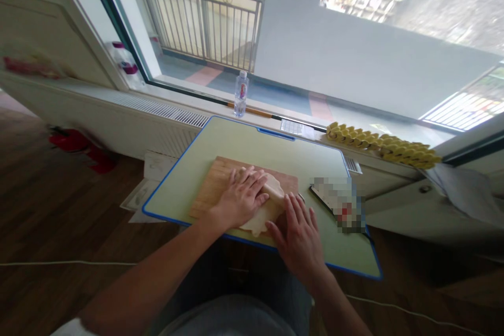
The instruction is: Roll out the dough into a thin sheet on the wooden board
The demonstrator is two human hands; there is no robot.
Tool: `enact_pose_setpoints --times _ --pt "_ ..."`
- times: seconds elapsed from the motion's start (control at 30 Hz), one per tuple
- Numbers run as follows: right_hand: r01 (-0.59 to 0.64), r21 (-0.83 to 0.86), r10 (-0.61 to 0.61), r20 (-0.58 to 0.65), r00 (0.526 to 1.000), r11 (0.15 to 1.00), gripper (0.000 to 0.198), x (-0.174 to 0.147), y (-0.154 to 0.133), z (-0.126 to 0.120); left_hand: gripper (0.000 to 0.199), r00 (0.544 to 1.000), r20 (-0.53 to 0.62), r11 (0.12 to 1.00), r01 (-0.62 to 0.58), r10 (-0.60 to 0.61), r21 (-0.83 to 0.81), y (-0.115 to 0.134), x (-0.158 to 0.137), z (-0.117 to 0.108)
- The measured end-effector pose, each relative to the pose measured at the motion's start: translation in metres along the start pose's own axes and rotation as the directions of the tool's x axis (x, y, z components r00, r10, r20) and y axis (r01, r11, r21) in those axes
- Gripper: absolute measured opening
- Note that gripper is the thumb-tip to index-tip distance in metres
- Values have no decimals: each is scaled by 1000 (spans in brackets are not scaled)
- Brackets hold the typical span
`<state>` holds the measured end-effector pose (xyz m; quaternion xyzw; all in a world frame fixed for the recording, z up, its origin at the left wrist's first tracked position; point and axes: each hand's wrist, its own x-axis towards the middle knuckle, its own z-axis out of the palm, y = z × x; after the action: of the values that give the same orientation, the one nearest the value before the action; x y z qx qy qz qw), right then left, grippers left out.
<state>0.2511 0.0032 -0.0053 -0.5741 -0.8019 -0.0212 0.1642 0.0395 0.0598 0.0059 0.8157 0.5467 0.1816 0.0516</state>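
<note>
A pale, flattened sheet of dough (258, 222) with an uneven edge lies on a wooden cutting board (208, 189). My left hand (244, 197) rests on its left part, fingers stretched out flat, covering some of it. At the right side of the dough, my right hand (297, 226) has its fingers extended and its thumb apart, touching or just over the dough and the board's edge. Part of the dough and board is hidden under both hands. A small curved metal piece (301, 197) shows beside my right fingers; its kind is unclear.
The board sits on a pale green folding table (236, 139) with blue edging. A blurred-out phone-like object (338, 205) lies at right. On the windowsill are a plastic bottle (241, 94) and yellow egg trays (378, 144). A red fire extinguisher (82, 147) is at left.
</note>
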Motion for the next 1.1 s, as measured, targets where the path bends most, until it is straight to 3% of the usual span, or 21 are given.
enact_pose_setpoints --times 0.1,0.2,0.47,0.57,0.9,1.0,1.1 --pt "37 -3 -37 -31 999 999 82 -17 -12 1 56 1000 -8 1000 5 -5 1 0 -23 -5" --pt "36 -11 -36 -40 999 999 81 -16 -12 5 57 1000 4 1000 13 -13 -1 0 -23 -6" --pt "-104 -66 105 -2 995 992 73 42 19 11 57 995 95 999 43 -40 -29 0 45 9" --pt "-110 -75 111 20 994 991 71 48 22 9 56 993 108 998 44 -40 -35 0 53 10" --pt "4 -30 -4 -17 1000 1000 81 -16 -13 5 56 999 -50 1000 13 -14 -9 2 -25 1" --pt "11 -27 -11 -20 1000 1000 82 -21 -16 7 56 999 -38 1000 20 -21 -15 1 -29 1" --pt "-30 -23 30 -2 1000 999 79 -8 -10 7 55 1000 -24 1000 13 -13 -17 2 -13 2"
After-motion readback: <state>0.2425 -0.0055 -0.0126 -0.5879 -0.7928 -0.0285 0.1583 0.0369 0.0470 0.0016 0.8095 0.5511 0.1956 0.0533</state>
